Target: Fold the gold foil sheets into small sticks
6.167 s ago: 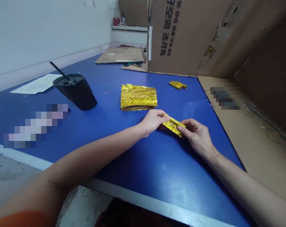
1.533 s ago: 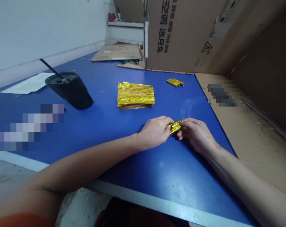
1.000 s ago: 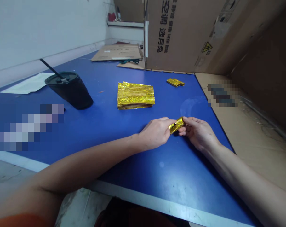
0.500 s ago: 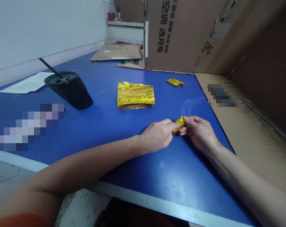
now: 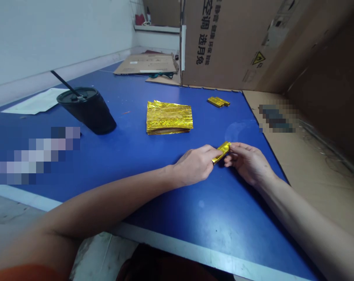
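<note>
Between my two hands is a small folded strip of gold foil paper [image 5: 223, 150], held low over the blue table [image 5: 177, 210]. My left hand [image 5: 196, 164] grips its near end, with the index finger stretched along the top. My right hand [image 5: 248, 160] pinches the far right corner between thumb and finger, its other fingers curled below. Farther back on the table lies a stack of flat gold foil sheets [image 5: 169, 117]. A few folded gold pieces [image 5: 218, 102] lie together near the table's back right.
A black tumbler with a straw [image 5: 87, 109] stands at the left, near a white paper sheet [image 5: 33, 102]. Flattened cardboard [image 5: 147, 64] lies at the back. A large cardboard panel [image 5: 223, 43] rises behind the table, and cardboard [image 5: 305, 156] runs along its right edge.
The folded foil strip has tilted slightly between my hands, and the right fingers below it have shifted a little away from it. The whole view has moved slightly.
</note>
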A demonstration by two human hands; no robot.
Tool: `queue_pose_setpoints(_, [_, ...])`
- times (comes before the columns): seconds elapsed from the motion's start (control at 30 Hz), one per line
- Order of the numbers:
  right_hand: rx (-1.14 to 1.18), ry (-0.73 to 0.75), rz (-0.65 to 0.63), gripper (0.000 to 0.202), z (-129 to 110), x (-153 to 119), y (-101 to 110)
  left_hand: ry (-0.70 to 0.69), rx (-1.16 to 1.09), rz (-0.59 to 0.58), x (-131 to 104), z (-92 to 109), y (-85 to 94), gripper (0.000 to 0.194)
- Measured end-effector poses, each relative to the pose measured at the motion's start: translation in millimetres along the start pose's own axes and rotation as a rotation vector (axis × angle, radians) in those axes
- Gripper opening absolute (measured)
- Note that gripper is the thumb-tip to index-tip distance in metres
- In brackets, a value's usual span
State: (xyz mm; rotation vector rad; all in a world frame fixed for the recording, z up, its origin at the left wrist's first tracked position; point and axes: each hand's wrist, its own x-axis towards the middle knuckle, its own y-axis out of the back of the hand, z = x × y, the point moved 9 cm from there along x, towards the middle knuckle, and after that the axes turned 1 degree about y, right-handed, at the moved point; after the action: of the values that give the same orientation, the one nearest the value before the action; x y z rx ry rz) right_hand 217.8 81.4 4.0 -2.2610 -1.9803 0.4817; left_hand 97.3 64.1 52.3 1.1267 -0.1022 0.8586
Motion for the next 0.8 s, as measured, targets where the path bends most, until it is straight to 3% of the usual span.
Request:
queue_pose_setpoints(0.3, [-0.058,-0.016,-0.044,0.013,-1,-2,-4,-0.032,0.019,-0.063,-1,3,-2.0,0.04])
queue_pose_setpoints(0.8, [-0.011,-0.052,-0.013,0.008,4,-1,-1,-0.171,0.1,-0.051,-1,13,-3.8,0.038])
